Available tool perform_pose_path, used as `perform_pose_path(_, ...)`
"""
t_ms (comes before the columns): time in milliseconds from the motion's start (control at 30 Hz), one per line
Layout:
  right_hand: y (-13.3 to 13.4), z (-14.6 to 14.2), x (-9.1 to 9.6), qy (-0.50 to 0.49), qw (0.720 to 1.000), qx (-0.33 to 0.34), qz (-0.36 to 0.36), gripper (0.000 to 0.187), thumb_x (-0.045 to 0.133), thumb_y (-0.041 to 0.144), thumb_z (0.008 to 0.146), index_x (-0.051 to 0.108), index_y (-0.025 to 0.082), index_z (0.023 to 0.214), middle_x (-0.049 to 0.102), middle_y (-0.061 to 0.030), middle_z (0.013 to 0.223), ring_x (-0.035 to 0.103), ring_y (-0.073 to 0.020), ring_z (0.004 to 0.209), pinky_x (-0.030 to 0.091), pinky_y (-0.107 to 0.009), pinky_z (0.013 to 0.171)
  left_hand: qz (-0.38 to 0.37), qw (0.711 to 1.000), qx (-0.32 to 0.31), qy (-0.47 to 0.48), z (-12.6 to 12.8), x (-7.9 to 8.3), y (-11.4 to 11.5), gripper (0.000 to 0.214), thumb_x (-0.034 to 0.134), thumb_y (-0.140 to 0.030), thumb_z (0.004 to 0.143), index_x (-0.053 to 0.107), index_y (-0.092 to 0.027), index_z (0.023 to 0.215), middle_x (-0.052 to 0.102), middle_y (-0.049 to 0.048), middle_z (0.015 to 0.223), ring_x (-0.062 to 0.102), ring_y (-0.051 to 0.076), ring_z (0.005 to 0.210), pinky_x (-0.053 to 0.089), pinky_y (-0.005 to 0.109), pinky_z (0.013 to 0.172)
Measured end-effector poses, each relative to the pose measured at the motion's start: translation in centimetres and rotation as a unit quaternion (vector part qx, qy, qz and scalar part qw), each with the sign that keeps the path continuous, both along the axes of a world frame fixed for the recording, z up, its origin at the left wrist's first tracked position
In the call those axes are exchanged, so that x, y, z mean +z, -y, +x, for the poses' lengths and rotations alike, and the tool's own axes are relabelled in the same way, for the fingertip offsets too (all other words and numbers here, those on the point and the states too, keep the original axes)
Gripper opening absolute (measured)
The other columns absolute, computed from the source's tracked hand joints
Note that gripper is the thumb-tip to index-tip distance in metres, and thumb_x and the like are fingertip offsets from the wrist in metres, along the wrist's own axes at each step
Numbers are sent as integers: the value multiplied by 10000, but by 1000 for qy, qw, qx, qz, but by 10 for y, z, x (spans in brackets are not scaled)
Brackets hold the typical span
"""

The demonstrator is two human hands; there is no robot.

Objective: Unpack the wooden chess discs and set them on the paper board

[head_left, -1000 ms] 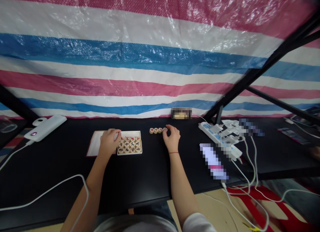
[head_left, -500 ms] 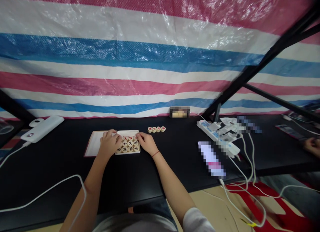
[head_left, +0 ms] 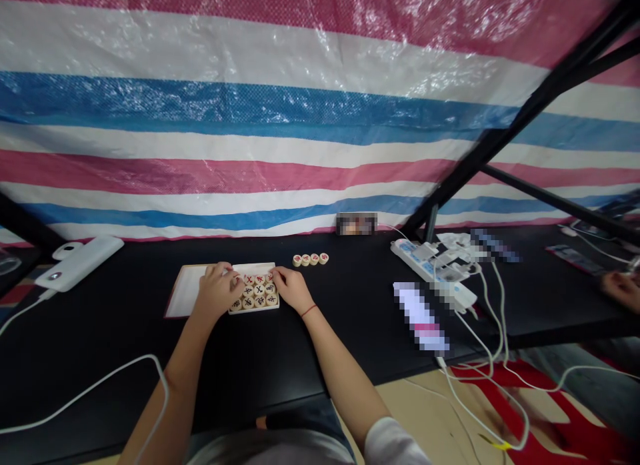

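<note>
A shallow white box of round wooden chess pieces with red and black characters lies on the black table. My left hand rests curled on the box's left side, over some pieces. My right hand is at the box's right edge, fingertips pinched on a piece there. The box lid lies flat to the left, partly under my left hand. A row of several pieces sits on the table behind and right of the box.
A white device with a cable lies far left. A power strip with plugs and white cables sits to the right, a phone in front of it. Another person's hand shows at the far right edge. A striped tarp hangs behind.
One second ago my right hand was at the row of pieces behind the box; it has moved left to the box's right edge. My left hand stayed on the box.
</note>
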State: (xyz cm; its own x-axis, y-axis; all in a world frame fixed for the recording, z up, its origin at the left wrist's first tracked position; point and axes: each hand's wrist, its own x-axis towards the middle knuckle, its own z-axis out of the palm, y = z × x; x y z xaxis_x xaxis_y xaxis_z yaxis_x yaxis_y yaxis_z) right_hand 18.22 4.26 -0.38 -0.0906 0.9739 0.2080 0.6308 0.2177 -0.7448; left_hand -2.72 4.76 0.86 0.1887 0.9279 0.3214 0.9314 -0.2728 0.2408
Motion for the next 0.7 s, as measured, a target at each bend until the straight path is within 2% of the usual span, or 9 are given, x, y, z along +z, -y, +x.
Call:
perform_pose_path(167, 0, 0, -1, 8, 1000, -8, -8, 247, 484, 183, 904, 721, 206, 971, 750, -37, 945, 699, -183, 820, 487, -243, 788, -43, 999, -8, -3, 2, 8, 2, 266, 489, -341, 825, 724, -219, 853, 671, 70, 1083, 521, 280, 1007, 412, 408, 860)
perform_pose_path(367, 1, 0, 0, 8, 1000, -9, -8, 244, 486, 179, 903, 720, 215, 960, 749, -31, 940, 696, -180, 842, 479, -230, 780, -124, 992, -8, 5, 4, 20, 3, 247, 496, -358, 817, 689, -242, 919, 704, 58, 959, 538, 292, 1009, 370, 421, 839)
perform_pose_path(500, 1, 1, 1, -3, 1000, -2, -6, 236, 490, 182, 898, 720, 221, 936, 746, -26, 931, 692, -181, 854, 474, -228, 782, -141, 990, -16, 21, 1, 20, 1, 234, 499, -363, 818, 682, -256, 917, 698, 46, 999, 559, 288, 1006, 371, 425, 848)
perform_pose_path(600, 1, 2, 1, -25, 1000, 6, -6, 236, 479, 200, 906, 714, 220, 912, 743, -23, 925, 685, -175, 851, 472, -230, 781, -121, 991, -24, 52, -4, 14, -3, 233, 515, -389, 817, 684, -254, 906, 698, 50, 1026, 574, 287, 1013, 391, 424, 872)
perform_pose_path(700, 1, 3, 0, -48, 999, 7, -4, 230, 475, 229, 908, 703, 212, 930, 732, -20, 895, 668, -161, 785, 472, -233, 754, -58, 990, -33, 126, -7, 9, -6, 261, 501, -405, 836, 673, -241, 945, 694, 55, 1046, 588, 263, 1026, 410, 409, 921)
